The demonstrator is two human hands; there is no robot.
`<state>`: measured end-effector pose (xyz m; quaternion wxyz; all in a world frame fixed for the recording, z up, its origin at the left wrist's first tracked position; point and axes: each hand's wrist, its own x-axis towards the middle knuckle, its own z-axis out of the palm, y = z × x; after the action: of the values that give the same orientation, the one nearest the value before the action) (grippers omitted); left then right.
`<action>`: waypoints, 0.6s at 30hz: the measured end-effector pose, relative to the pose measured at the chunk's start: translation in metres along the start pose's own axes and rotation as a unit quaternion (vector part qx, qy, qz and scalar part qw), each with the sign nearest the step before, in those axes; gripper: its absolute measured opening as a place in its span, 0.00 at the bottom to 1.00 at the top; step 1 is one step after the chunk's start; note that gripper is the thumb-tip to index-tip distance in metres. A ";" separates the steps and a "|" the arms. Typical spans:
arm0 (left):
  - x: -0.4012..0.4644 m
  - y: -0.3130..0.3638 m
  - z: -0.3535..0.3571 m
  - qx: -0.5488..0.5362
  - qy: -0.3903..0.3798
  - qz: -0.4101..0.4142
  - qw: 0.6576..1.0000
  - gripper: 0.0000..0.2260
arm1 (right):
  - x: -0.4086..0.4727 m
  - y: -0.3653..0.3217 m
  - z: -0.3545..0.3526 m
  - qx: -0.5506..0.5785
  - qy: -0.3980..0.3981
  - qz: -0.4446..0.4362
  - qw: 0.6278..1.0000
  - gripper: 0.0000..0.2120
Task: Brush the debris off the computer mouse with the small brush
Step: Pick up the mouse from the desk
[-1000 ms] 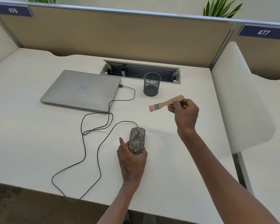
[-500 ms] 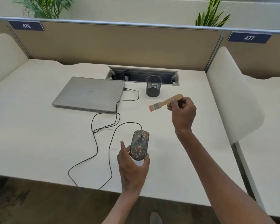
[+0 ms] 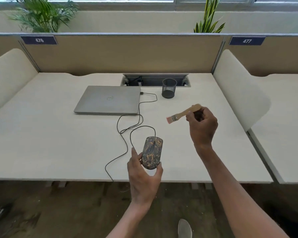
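Prep done, brushing not begun: left hand [image 3: 143, 179] cups the debris-crusted computer mouse [image 3: 152, 152] near the desk [image 3: 50, 143] front edge, while right hand [image 3: 202, 125], at its 2 o'clock, pinches the small brush [image 3: 183, 114], bristles well apart from it.

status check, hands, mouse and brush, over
Left hand grips speckled dark computer mouse. Right hand pinches small wooden-handled brush, bristles off mouse. Black cable loops left, path clear.
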<state>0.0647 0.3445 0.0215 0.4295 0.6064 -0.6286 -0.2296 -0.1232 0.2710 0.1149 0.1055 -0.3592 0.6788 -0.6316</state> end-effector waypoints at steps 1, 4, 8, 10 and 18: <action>-0.002 -0.002 -0.007 0.000 -0.002 0.006 1.000 0.48 | -0.008 -0.003 -0.002 -0.008 0.002 -0.004 1.000 0.03; -0.009 -0.007 -0.023 -0.001 -0.004 0.012 1.000 0.48 | -0.027 -0.010 -0.007 -0.005 0.004 -0.006 1.000 0.02; -0.018 -0.008 -0.038 -0.006 -0.010 0.016 1.000 0.48 | -0.043 -0.015 -0.017 -0.008 0.004 -0.007 1.000 0.03; -0.022 -0.008 -0.042 -0.008 -0.015 0.018 1.000 0.47 | -0.046 -0.016 -0.023 -0.030 0.001 -0.027 0.999 0.05; -0.036 0.005 -0.050 -0.008 -0.016 0.033 0.999 0.47 | -0.050 -0.025 -0.057 -0.085 -0.055 -0.073 0.992 0.10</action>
<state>0.0993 0.3912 0.0422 0.4315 0.5780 -0.6534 -0.2299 -0.1124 0.3480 0.1327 0.0648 -0.4498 0.6951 -0.5571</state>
